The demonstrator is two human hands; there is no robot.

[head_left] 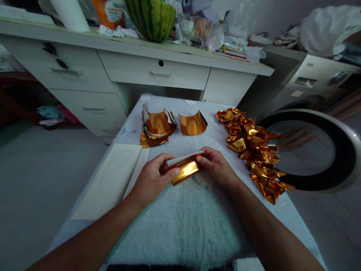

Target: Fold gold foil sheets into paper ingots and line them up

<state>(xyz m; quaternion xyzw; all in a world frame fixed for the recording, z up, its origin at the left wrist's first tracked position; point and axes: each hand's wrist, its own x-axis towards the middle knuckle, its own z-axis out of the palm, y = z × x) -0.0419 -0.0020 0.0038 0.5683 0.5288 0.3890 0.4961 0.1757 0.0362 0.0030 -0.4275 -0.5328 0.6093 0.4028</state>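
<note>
Between my two hands is a sheet of gold foil paper point(186, 170), bent over so that its pale inner side shows along the top edge. My left hand point(156, 175) pinches its left end, thumb on the gold face. At the right end, my right hand point(216, 165) grips it with thumb and fingers. Beyond my hands lies a single curled gold sheet point(193, 124). To its left sits a stack of curled gold sheets point(158, 124). A row of folded, crinkled gold foil pieces point(251, 150) runs down the table's right side.
White paper sheets point(108, 180) lie on the cloth-covered table point(158, 233) at left. Behind it stands a white drawer cabinet point(158, 71) with a cut watermelon point(150, 19) and plastic bags on top. A washing machine's open round door point(307, 148) stands close at right.
</note>
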